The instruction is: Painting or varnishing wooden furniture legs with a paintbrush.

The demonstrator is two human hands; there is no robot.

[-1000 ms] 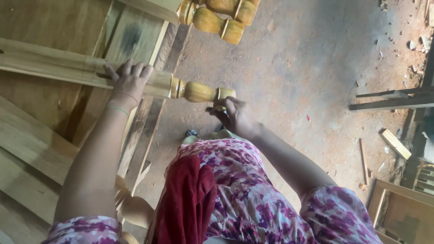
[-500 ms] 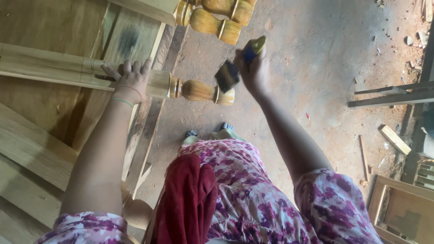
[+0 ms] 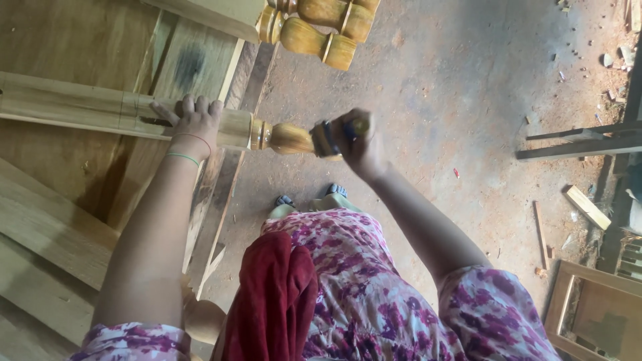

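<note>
Item: turned wooden leg (image 3: 200, 124), laid across stacked boards (image 3: 60, 220), its varnished end overhanging their edge above the floor (image 3: 468, 100). Left hand (image 3: 194, 124) is pressed on the square section, fingers clenched over it; right hand (image 3: 354, 140) is closed around a brush (image 3: 328, 137) at the tip. Risk, as judged: the leg could roll if pressure slackens, smearing finish. No packages, labels or signs are visible.

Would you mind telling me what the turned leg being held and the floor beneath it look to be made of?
The turned leg looks like wood: grain on its square part, a glossy amber coat, probably varnish, on the rounded end. The floor seems bare concrete or packed earth, dusty and strewn with wood scraps.
</note>
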